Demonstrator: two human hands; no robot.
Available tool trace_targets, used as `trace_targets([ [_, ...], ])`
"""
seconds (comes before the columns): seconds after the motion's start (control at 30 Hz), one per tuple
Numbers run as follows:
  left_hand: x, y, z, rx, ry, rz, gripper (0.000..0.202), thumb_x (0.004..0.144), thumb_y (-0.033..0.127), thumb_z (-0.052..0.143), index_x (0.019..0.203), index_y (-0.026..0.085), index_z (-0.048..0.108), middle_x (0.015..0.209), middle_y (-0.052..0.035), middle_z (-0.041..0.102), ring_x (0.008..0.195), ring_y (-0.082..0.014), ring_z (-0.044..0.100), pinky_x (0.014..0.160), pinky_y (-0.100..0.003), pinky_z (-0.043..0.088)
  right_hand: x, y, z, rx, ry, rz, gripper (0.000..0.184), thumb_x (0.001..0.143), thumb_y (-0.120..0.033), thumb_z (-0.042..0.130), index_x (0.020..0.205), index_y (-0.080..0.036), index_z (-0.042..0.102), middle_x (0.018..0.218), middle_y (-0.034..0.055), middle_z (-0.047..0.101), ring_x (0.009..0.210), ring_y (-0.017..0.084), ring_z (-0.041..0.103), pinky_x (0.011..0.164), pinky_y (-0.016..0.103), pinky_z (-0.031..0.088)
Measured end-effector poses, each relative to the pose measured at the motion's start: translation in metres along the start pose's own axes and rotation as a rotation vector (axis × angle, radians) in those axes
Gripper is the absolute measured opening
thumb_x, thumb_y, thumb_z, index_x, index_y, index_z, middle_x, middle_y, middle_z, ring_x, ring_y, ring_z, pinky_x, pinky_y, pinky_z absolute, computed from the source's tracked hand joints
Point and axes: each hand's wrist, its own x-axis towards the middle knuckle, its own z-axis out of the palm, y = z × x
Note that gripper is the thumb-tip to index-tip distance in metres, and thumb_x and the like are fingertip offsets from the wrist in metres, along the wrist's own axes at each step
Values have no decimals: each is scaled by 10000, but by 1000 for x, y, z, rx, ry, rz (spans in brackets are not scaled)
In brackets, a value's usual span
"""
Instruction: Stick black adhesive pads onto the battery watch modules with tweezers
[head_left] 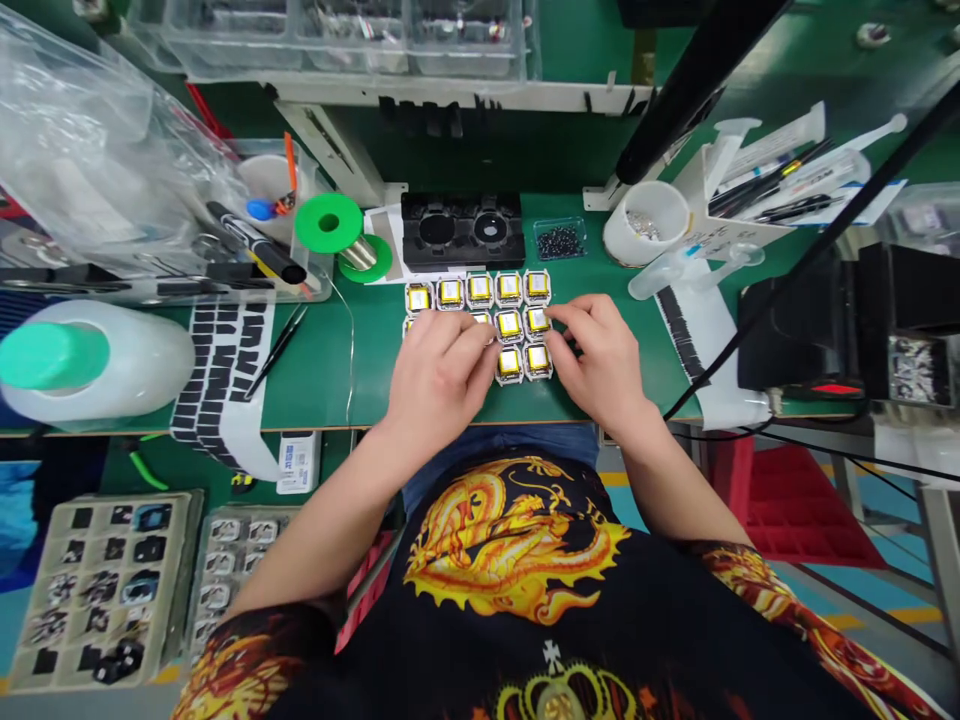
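Several small square parts with gold-coloured centres lie in rows on the green bench mat. My left hand rests over the left end of the lower rows, fingers curled down onto the parts. My right hand sits at the right end, its fingertips pinched at the parts in the middle and bottom rows. What either hand holds is hidden under the fingers. A black fixture with two round recesses stands just behind the rows.
A green solder spool and tweezers lie left of the parts. A white bottle with green cap lies at far left. A white cup, syringes and a black machine stand right. Part trays sit below.
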Motion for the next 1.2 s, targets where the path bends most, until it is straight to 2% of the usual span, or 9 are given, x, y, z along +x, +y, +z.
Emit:
trace_targets([
  [0.2, 61, -18, 2, 66, -230, 6, 301, 1125, 308, 562, 1306, 168, 759, 1230, -147, 730, 1173, -340, 633, 1071, -528, 538, 38, 1, 2, -119, -48, 46, 341, 1074, -225, 529, 1314, -192, 770, 1236, 162, 691, 1094, 325, 683, 999, 506, 591],
  [0.37, 91, -20, 8, 108, -355, 33, 287, 1061, 251, 629, 1287, 137, 765, 1195, -153, 705, 1199, -362, 624, 1109, -547, 543, 63, 0, 4, -185, -131, 80, 382, 1046, -182, 521, 1334, -126, 766, 1272, 207, 669, 1148, 363, 681, 1042, 528, 576],
  [0.57, 103, -23, 11, 108, -434, 69, 263, 1029, 248, 657, 1228, 125, 777, 1178, -157, 691, 1183, -361, 647, 1101, -547, 563, 68, 1, 8, -184, -181, 63, 323, 1010, -165, 553, 1239, -145, 780, 1223, 193, 676, 1082, 349, 672, 982, 513, 566],
  [0.73, 112, -26, 9, 104, -479, 102, 219, 994, 230, 682, 1159, 129, 784, 1137, -153, 695, 1153, -351, 670, 1077, -520, 580, 72, -2, 3, -206, -238, 95, 281, 981, -193, 639, 1224, -155, 776, 1216, 181, 682, 1042, 340, 684, 936, 489, 564],
  [0.87, 118, -26, 9, 80, -503, 78, 180, 963, 218, 713, 1111, 146, 784, 1108, -136, 692, 1128, -334, 682, 1036, -493, 592, 78, -4, -1, -221, -264, 123, 260, 955, -185, 672, 1193, -157, 771, 1188, 163, 674, 977, 316, 677, 908, 467, 556],
  [1.0, 122, -28, 11, 78, -529, 51, 179, 963, 214, 715, 1122, 160, 778, 1097, -122, 697, 1111, -319, 694, 1008, -466, 597, 81, -1, -1, -155, -265, 141, 241, 944, -161, 662, 1166, -164, 757, 1181, 140, 652, 878, 255, 642, 902, 440, 553],
  [1.2, 125, -27, 10, 85, -568, 62, 204, 952, 181, 702, 1143, 155, 768, 1119, -127, 716, 1108, -315, 710, 998, -454, 605, 84, 5, 0, -55, -288, 181, 206, 921, -145, 689, 1120, -177, 730, 1188, 120, 620, 865, 224, 632, 913, 422, 555],
])
